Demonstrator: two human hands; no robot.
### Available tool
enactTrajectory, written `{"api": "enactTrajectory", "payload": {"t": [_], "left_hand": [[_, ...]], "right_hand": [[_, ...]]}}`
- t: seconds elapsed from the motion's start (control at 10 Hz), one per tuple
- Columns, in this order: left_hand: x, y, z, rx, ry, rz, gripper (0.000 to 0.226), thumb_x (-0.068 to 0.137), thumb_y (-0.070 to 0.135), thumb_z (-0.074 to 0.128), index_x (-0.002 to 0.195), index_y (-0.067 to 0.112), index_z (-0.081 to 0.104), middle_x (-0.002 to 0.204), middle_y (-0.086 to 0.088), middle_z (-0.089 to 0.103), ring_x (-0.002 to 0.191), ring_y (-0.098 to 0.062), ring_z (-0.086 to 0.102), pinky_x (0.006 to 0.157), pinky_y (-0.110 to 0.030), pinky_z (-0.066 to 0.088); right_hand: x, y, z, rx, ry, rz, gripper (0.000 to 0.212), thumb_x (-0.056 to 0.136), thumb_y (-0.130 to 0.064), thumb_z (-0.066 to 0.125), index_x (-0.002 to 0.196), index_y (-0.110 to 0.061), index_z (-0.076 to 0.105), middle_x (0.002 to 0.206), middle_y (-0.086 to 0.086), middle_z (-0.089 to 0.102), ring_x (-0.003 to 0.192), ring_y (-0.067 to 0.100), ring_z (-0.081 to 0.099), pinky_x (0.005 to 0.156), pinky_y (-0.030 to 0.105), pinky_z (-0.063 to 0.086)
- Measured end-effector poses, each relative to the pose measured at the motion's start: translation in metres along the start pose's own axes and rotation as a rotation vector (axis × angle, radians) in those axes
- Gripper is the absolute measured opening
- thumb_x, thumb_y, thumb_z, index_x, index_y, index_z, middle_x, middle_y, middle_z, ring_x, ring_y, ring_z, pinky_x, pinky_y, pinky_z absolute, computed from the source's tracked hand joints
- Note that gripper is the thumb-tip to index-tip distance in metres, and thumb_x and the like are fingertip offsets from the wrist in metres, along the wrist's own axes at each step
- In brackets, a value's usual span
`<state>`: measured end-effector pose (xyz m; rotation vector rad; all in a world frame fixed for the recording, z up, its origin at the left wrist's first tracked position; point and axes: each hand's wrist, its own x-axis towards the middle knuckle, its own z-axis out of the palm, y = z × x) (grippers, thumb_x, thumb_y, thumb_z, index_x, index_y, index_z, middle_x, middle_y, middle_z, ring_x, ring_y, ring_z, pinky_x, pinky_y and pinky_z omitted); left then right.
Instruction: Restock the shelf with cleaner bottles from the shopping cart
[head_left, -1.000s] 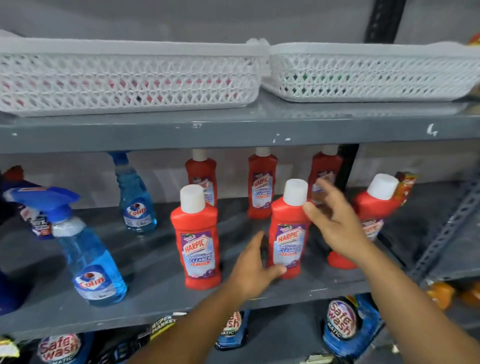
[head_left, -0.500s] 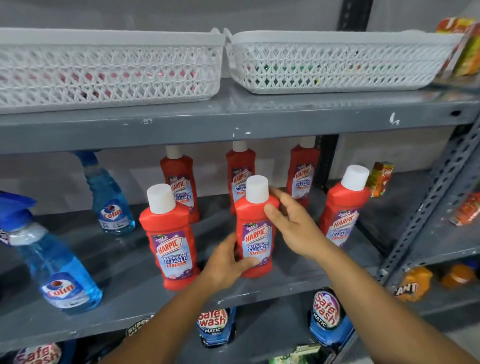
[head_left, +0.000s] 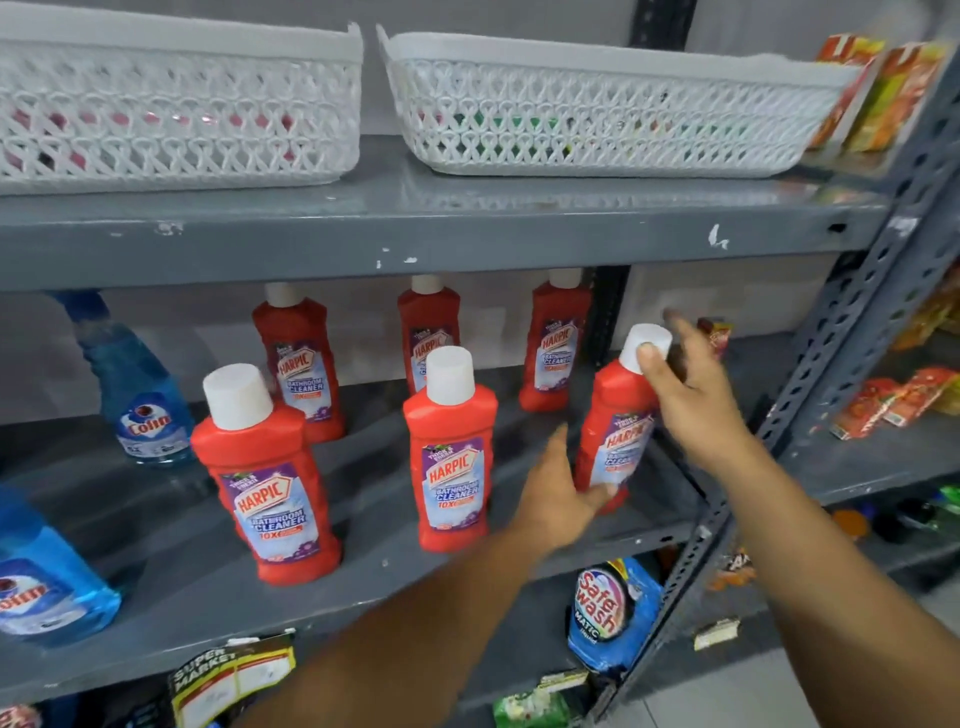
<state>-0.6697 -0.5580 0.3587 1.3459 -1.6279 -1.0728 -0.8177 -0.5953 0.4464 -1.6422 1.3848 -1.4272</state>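
Six red Harpic cleaner bottles with white caps stand in two rows on the grey middle shelf (head_left: 156, 525). The front row has a left bottle (head_left: 265, 483), a middle bottle (head_left: 452, 457) and a right bottle (head_left: 618, 431), which leans to the right. My left hand (head_left: 556, 493) is at the base of the right bottle, thumb across its label. My right hand (head_left: 696, 400) grips it near the neck, thumb on the cap and fingers behind. The back-row bottles (head_left: 558, 343) stand untouched. The shopping cart is out of view.
Two white lattice baskets (head_left: 597, 119) sit on the shelf above. Blue Colin spray bottles (head_left: 140, 395) stand at the left. Safe wash pouches (head_left: 608, 608) fill the shelf below. A grey perforated upright (head_left: 831, 364) bounds the right side, with snack packets (head_left: 893, 400) beyond it.
Both hands have left the middle front bottle and moved right onto the right front bottle. The view has shifted right and closer to the shelf.
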Motion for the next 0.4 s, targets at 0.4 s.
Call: {"api": "enactTrajectory", "payload": {"t": [0.4], "left_hand": [[-0.007,0.0,0.003,0.147,0.011,0.025,0.069,0.085,0.025,0.066,0.142,0.014,0.028,0.143,-0.01,0.049,0.129,-0.028,0.049,0.109,-0.038,0.039]], "right_hand": [[-0.006,0.003,0.006,0.058,0.115,-0.101,0.065,0.079,-0.062,0.056,0.134,-0.03,0.048,0.119,-0.021,0.06,0.099,-0.016,0.058,0.089,0.018,0.047]]}}
